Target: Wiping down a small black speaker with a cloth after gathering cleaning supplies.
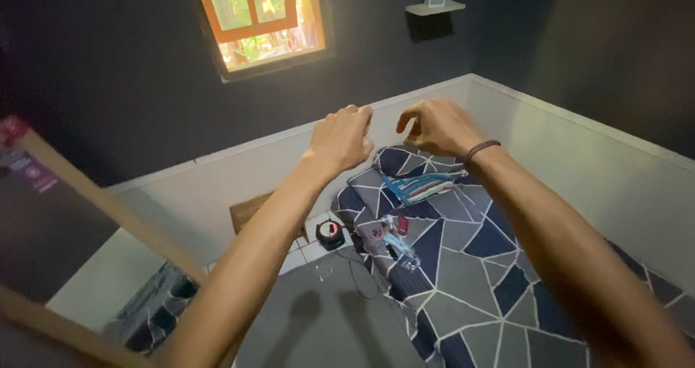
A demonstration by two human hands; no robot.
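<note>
Both my arms stretch out in front of me above a bed. My left hand (342,138) has its fingers curled inward and I see nothing in it. My right hand (436,125), with a dark bracelet on the wrist, is held close beside it with bent, pinched fingers; nothing visible sits between them. The two hands are a few centimetres apart, raised in the air before the white lower wall. Below them lies a mattress (478,281) covered in a grey and blue geometric sheet, with a pillow (405,162) and a striped cloth (420,187) on it.
Small items (391,238) lie at the mattress edge, and a round black and red object (330,233) sits on the tiled floor next to a grey mat (326,317). A window (260,17) is high on the dark wall, a small shelf (434,7) to its right. A mirror frame (94,201) leans at left.
</note>
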